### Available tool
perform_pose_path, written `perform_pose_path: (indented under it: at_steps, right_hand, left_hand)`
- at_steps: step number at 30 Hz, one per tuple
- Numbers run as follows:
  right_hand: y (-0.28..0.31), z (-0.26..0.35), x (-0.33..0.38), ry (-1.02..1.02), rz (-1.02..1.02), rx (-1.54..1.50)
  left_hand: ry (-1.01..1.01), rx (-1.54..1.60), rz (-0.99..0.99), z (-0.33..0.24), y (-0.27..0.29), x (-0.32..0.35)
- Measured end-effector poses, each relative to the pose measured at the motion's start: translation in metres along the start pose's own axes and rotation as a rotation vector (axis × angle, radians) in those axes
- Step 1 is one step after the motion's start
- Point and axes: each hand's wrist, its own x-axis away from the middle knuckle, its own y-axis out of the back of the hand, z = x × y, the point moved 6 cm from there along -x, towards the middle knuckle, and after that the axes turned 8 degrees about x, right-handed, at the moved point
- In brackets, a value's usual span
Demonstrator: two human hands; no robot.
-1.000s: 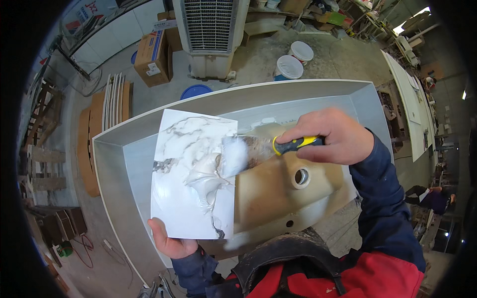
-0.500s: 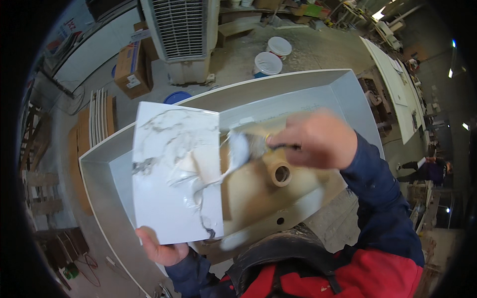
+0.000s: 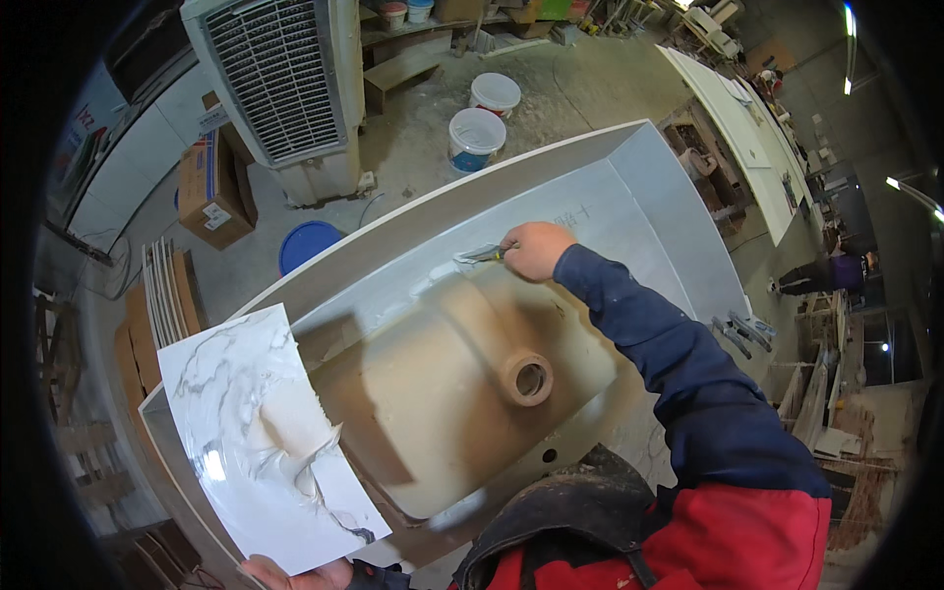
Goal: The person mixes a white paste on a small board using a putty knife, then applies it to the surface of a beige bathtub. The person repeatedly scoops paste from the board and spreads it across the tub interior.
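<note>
My left hand point(image 3: 300, 573) grips the lower edge of a white board with grey marble veins point(image 3: 211, 393), thumb partly in sight. A heap of off-white paste point(image 3: 295, 433) lies on that board. My right hand point(image 3: 538, 250) is closed round a putty knife point(image 3: 482, 255), its blade against the long far inner side of a grey box-shaped frame point(image 3: 629, 147). White paste shows by the blade, along the seam. Inside the frame sits an upturned tan basin point(image 3: 442, 364) with a round drain outlet point(image 3: 531, 379).
Past the frame stand two white buckets point(image 3: 477, 138) and a blue round lid point(image 3: 308, 244). An air cooler point(image 3: 280, 88) and a cardboard box point(image 3: 211, 192) are at the far left. Clamps point(image 3: 744, 332) hang at the frame's right edge. Another person point(image 3: 836, 273) is far right.
My right hand has moved the putty knife from the board's edge out to the frame's far inner side. The board has shifted left and nearer, tilting in my left hand.
</note>
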Motion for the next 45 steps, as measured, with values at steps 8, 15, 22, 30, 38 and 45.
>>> perform_pose_path:
  at_steps: [8, 15, 22, 30, 38, 45]
  right_hand:
    - [-0.024, 0.019, -0.013, 0.022, 0.176, 0.228]
    - [0.03, -0.002, -0.032, 0.042, 0.155, 0.22]
    - [-0.007, -0.04, -0.015, -0.077, 0.05, 0.172]
    - [0.026, -0.035, -0.019, -0.061, 0.13, 0.244]
    - [0.126, 0.047, 0.122, 0.576, -0.123, -0.296]
    - [0.133, 0.092, 0.199, 0.853, -0.141, -0.387]
  left_hand:
    - [-0.135, -0.022, -0.387, 0.008, -0.001, 0.004]
    - [-0.164, -0.052, -0.413, 0.009, -0.01, 0.005]
    - [-0.116, -0.03, -0.401, 0.008, -0.003, 0.008]
    - [-0.076, -0.032, -0.266, 0.012, -0.016, 0.008]
    - [0.001, 0.063, -0.094, 0.054, -0.039, 0.019]
    - [0.091, 0.134, 0.006, 0.09, -0.082, 0.044]
